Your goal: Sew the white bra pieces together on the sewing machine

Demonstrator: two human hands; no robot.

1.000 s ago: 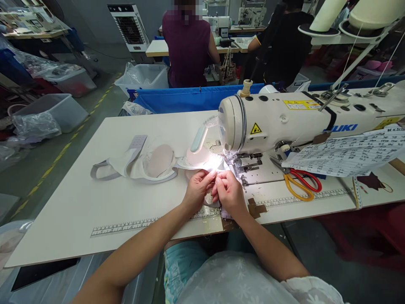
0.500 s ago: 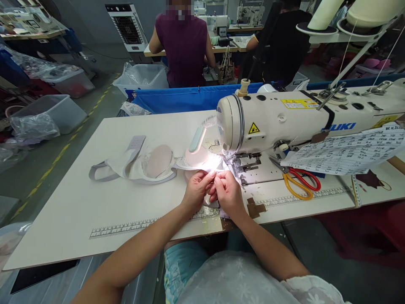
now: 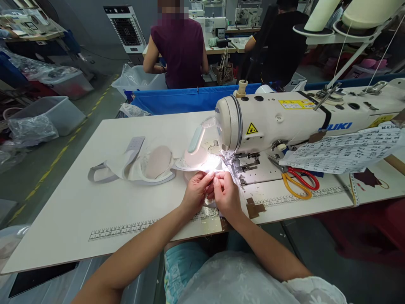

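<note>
My left hand and my right hand meet side by side just in front of the needle of a cream sewing machine. Both pinch the edge of a pale fabric garment, brightly lit by the machine's lamp where they hold it. The rest of the garment, with its padded cup and straps, trails left across the white table. Part of the fabric lies hidden under my hands.
Scissors with red and yellow handles lie right of the needle plate, under a printed paper sheet. A blue cloth bin runs behind the table. Two people sit at machines beyond it. Plastic bins stand on the floor at left.
My hands have stayed at the needle, fingers shifting slightly on the fabric edge. The view has drifted a little; the person in the purple top has moved.
</note>
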